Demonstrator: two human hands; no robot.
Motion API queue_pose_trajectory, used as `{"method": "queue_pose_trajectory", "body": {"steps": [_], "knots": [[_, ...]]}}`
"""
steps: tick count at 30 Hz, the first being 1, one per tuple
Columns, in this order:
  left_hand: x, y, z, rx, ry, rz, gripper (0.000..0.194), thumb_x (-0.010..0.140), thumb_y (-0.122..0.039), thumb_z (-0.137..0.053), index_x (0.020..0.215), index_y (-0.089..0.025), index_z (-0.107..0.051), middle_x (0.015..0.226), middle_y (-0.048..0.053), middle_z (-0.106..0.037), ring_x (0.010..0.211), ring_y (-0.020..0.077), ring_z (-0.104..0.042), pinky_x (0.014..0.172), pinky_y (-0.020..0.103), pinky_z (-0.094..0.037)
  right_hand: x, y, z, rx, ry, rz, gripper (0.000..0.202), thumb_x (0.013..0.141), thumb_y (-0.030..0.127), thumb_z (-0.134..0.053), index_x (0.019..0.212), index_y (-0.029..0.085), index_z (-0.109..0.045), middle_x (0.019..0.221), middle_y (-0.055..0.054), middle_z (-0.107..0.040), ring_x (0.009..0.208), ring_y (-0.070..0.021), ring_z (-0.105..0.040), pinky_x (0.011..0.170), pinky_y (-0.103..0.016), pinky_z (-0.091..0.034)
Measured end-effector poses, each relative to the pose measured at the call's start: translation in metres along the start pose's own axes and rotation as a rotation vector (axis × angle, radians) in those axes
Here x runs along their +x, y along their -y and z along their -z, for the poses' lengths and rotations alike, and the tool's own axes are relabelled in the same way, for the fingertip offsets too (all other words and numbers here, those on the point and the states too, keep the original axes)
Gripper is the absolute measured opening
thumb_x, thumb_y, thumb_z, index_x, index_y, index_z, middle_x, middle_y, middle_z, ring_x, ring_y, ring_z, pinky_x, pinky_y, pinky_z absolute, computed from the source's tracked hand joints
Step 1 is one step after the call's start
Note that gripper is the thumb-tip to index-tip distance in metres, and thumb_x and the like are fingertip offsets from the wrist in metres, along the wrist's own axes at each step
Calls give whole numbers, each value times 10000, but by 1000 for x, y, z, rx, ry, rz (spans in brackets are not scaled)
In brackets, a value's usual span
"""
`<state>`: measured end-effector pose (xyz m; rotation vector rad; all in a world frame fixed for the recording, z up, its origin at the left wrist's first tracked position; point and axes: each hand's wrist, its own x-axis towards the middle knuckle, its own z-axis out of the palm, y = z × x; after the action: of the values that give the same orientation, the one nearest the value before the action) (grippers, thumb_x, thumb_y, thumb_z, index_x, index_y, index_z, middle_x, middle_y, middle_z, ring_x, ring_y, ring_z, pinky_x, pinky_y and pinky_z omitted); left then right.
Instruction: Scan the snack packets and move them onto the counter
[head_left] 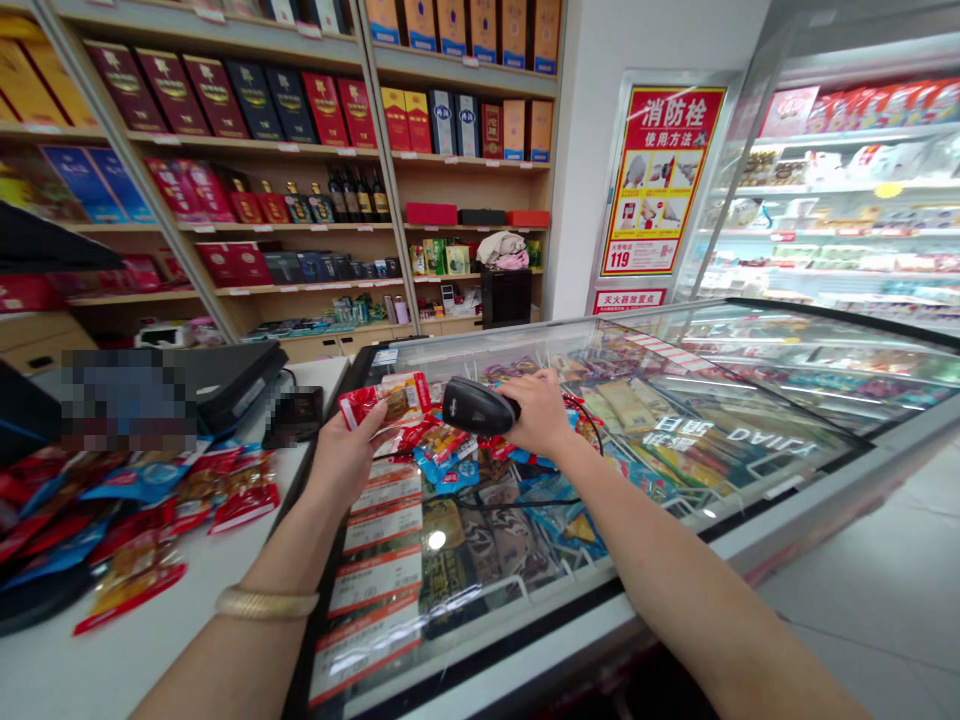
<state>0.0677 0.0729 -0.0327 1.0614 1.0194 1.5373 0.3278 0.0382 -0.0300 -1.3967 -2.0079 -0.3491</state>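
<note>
My left hand [352, 450] pinches a red snack packet [401, 396] with a clear window, held above the glass top of a chest freezer [480, 560]. Wrapped round the handle of a black barcode scanner [477, 406] is my right hand [538, 405]. The scanner's head points left, towards the packet, with a gap between them. Its black cable [517, 503] loops over the glass. Beneath both hands, several red and blue snack packets [448, 462] lie in a heap on the freezer top.
On the white counter [225, 600] at left lies a pile of red and blue packets [142, 500], beside a dark machine [232, 385]. Price labels [379, 570] line the freezer's left end. Shelves of boxes [292, 100] stand behind; a lit display fridge [847, 200] is at right.
</note>
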Motion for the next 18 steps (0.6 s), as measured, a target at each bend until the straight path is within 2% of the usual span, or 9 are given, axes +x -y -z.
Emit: {"method": "queue_pose_trajectory", "body": {"steps": [2, 4, 7, 10, 13, 15, 18], "knots": [[2, 5, -2, 74, -16, -52, 336, 684, -344, -815, 947, -155, -725, 902, 66, -754, 818, 199, -718, 746, 318, -578, 0, -4, 0, -14, -50, -43, 280, 716, 328, -695, 978, 239, -735, 954, -63, -771, 920, -250, -630, 912, -410, -265], [3, 11, -8, 207, 16, -152, 294, 749, -349, -756, 980, -167, -749, 898, 65, -757, 844, 216, -715, 822, 364, -577, 0, -9, 1, -23, -98, -101, 287, 717, 329, -694, 984, 230, -735, 976, -75, -770, 940, -260, -630, 911, -408, -267], [5, 18, -25, 475, 190, -384, 222, 824, -295, -660, 987, -207, -783, 986, 81, -763, 998, 253, -700, 990, 428, -523, 0, -17, 2, -33, -152, -185, 279, 737, 322, -688, 993, 222, -736, 1009, -85, -770, 961, -268, -634, 905, -402, -272], [2, 22, -46, 775, 427, -553, 294, 869, -229, -571, 1060, -269, -791, 1178, 89, -729, 1158, 261, -647, 1095, 467, -446, 0, -22, 1, -42, -184, -227, 267, 757, 338, -696, 992, 220, -738, 1003, -87, -771, 968, -272, -642, 905, -397, -276], [-4, 25, -61, 1080, 582, -548, 394, 900, -273, -559, 1257, -322, -719, 1411, 99, -616, 1345, 312, -529, 1176, 603, -297, -1, -23, -1, -39, -198, -219, 267, 760, 351, -700, 991, 223, -735, 1016, -87, -774, 971, -271, -646, 907, -395, -276], [-8, 26, -62, 1176, 600, -528, 466, 914, -365, -570, 1372, -323, -639, 1508, 118, -531, 1421, 351, -443, 1182, 669, -221, -1, -23, -2, -31, -198, -212, 252, 754, 345, -697, 973, 226, -734, 1017, -81, -777, 965, -266, -647, 910, -396, -272], [-11, 23, -46, 1154, 546, -581, 528, 914, -447, -562, 1413, -278, -601, 1510, 139, -518, 1409, 342, -455, 1176, 592, -306, -1, -23, -4, -22, -185, -211, 234, 746, 319, -687, 956, 225, -734, 1017, -72, -778, 958, -258, -647, 908, -398, -266]]}}
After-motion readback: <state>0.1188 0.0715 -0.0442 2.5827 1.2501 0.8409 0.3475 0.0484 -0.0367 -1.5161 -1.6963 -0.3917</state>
